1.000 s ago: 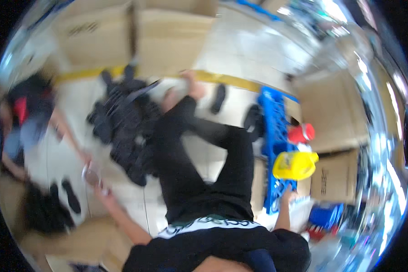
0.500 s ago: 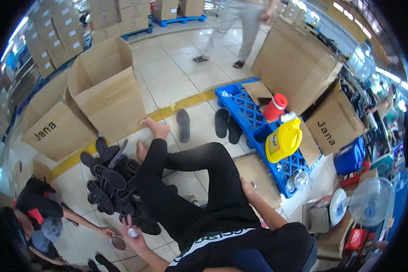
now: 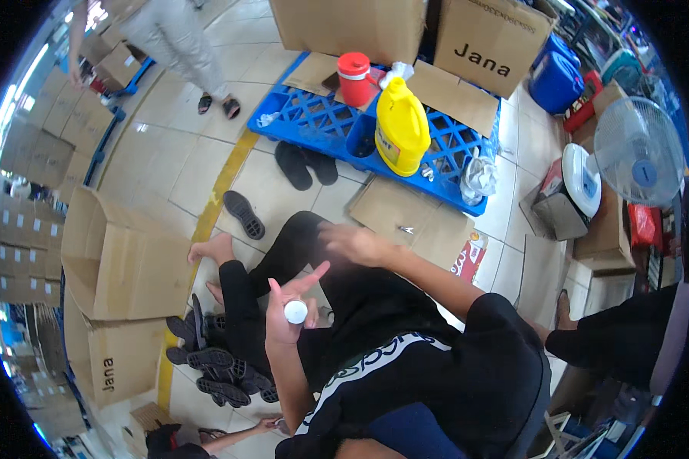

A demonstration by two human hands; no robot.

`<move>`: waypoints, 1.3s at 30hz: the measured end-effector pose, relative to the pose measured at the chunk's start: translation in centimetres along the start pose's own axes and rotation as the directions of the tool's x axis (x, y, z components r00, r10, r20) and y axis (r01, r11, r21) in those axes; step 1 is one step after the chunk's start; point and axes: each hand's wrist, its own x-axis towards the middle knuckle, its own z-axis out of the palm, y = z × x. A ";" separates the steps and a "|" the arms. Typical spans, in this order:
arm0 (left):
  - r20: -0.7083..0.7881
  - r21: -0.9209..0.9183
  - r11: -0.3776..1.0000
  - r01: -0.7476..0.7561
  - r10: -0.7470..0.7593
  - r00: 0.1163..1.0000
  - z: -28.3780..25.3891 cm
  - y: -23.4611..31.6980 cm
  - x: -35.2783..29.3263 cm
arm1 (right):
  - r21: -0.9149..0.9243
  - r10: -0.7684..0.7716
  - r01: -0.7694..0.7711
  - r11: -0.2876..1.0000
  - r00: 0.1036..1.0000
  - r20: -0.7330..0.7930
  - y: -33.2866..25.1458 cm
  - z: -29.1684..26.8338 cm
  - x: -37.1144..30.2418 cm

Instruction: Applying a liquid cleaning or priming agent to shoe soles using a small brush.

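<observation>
My left hand is raised above my lap, its thumb and index finger spread. The curled fingers hold a small white round-ended thing; its kind is not clear. Over my bent knee is my right hand, smeared by motion, so its fingers and any grip cannot be made out. To the left of my legs lies a heap of dark shoe soles. One more sole lies alone on the tiles beyond my foot. Small metal snips rest on flat cardboard to the right.
A blue pallet carries a yellow jug and a red flask. Dark slippers lie before it. Open cartons stand left, a fan right. Another person's hand is low left; someone walks at upper left.
My view has swung right. My left hand has come in from beside the sole heap to above my lap, still with the white thing. My right hand has moved from beside my thigh to over the knee.
</observation>
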 end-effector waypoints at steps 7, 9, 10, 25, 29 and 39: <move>-0.302 -0.223 0.975 -0.027 -0.042 0.952 -0.3 -3.4 8.5 | -0.023 -0.198 0.197 0.980 0.979 -0.051 -3.8 -4.2 -0.1; -0.340 -0.064 0.997 0.030 -0.050 0.939 1.7 -3.4 10.9 | -0.097 -0.170 0.170 0.981 0.985 0.005 -2.4 -4.2 -0.4; -0.299 -0.170 0.983 0.067 -0.116 0.947 1.8 -3.3 11.7 | -0.096 -0.168 0.167 0.981 0.986 0.003 -1.6 -4.5 -0.6; -0.202 -0.321 0.946 0.053 -0.123 0.972 -12.4 -9.3 5.2 | -0.337 0.082 -0.317 0.886 0.825 -0.560 16.0 -26.9 8.7; -0.471 -0.479 0.860 -0.174 -0.084 0.878 -16.5 -11.0 1.0 | -0.376 0.041 -0.309 0.874 0.816 -0.577 16.6 -27.5 9.4; -0.592 -0.281 0.959 -0.043 -0.138 0.794 -18.1 -12.1 3.1 | -0.251 0.125 -0.306 0.918 0.826 -0.550 18.5 -27.9 9.1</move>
